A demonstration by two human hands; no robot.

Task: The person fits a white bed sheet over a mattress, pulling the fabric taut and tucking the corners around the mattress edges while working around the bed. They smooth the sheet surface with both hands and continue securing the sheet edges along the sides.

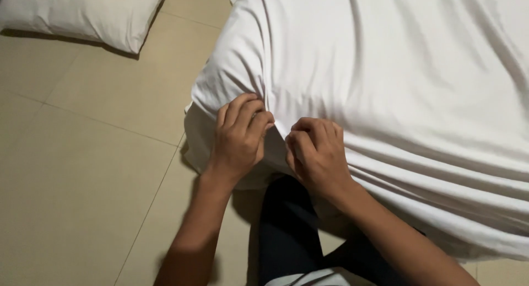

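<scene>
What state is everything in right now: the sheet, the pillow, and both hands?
White fabric bed sheet: draped over the bed corner, wrinkled, bunched where gripped.
White rectangular pillow: lying flat on the beige tiled floor, apart from the bed.
Left hand: fingers curled, gripping the sheet.
Right hand: closed, gripping the sheet.

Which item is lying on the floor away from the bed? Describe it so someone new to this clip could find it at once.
Start from the bed with the white sheet filling the right side, whose corner the left hand and right hand are gripping. Cross the beige tiled floor to the upper left corner. There lies a white pillow, the only thing resting on the tiles apart from the bed, plump and untouched by either hand.
</scene>
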